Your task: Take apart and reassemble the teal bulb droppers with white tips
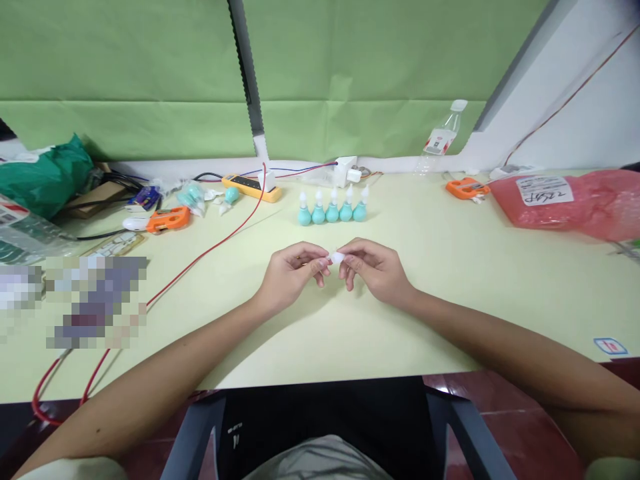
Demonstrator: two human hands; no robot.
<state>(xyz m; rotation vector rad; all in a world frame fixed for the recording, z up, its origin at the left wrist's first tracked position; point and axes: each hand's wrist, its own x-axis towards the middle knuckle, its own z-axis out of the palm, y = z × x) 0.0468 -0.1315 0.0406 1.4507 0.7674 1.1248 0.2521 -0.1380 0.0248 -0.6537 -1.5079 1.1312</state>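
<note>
Above the middle of the table, my left hand [295,273] and my right hand [374,268] meet with their fingers pinched. Between the fingertips is a small white rounded piece [337,257]; its exact kind is too small to make out, and both hands grip it. Just beyond them stand several turquoise squeeze bulbs [332,212] with white pointed tips, upright in a close row. My fingers are apart from that row.
Orange-handled tools lie at left [169,219] and right [467,189]. A yellow power strip [253,188] with a red cable [200,259] is at the back. A clear bottle [443,139] stands near the wall, left of a red plastic bag [575,203]. A green bag [47,177] sits far left.
</note>
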